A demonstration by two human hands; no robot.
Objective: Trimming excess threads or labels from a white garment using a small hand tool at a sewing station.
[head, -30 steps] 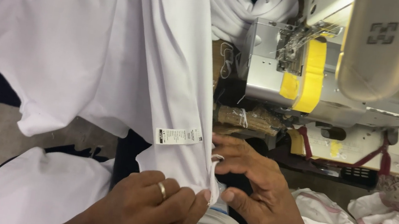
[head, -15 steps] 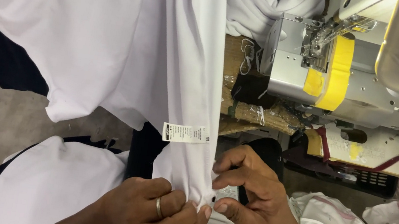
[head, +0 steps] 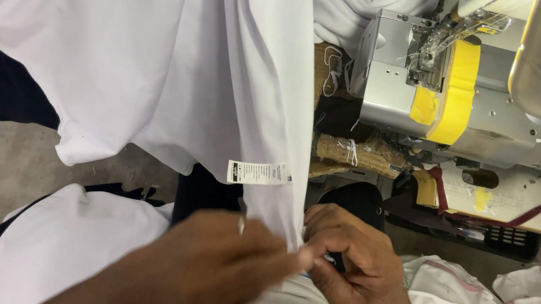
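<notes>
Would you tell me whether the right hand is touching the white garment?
Touching: the head view shows the right hand pinching the white garment at its lower edge.

Bare forearms without sleeves; the left hand (head: 213,272) wears a finger ring (head: 240,225).

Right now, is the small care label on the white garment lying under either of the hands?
No, the care label hangs free on the white garment, above the left hand and right hand pinching its lower edge.

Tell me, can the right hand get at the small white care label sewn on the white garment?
Probably yes: the right hand pinches the white garment just below the small white care label, with nothing between them.
</notes>
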